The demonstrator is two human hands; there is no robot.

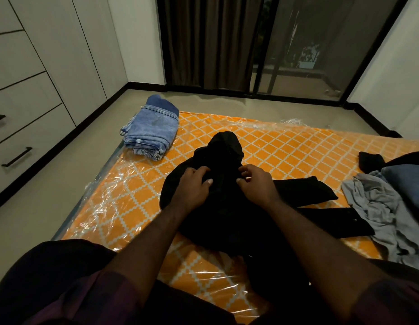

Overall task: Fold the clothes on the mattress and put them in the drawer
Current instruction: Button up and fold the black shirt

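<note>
Your left hand (194, 186) and right hand (256, 182) grasp the black top (225, 148) with curled fingers; it runs near-far, sleeves lying right.

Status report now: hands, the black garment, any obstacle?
Left hand and right hand both grip the black garment, unfolded on the mattress. Folded jeans lie far left. Grey clothes wait at right.

This is a bedroom in a home. An orange patterned mattress (286, 146), wrapped in clear plastic (105, 184), lies straight on the floor (39, 207). White built-in wardrobes (63, 55) with drawers (23, 137) line the left wall, a dark curtain (211, 43) hangs by a sliding glass door (321, 43), and clothes (152, 130) lie on the mattress.
</note>
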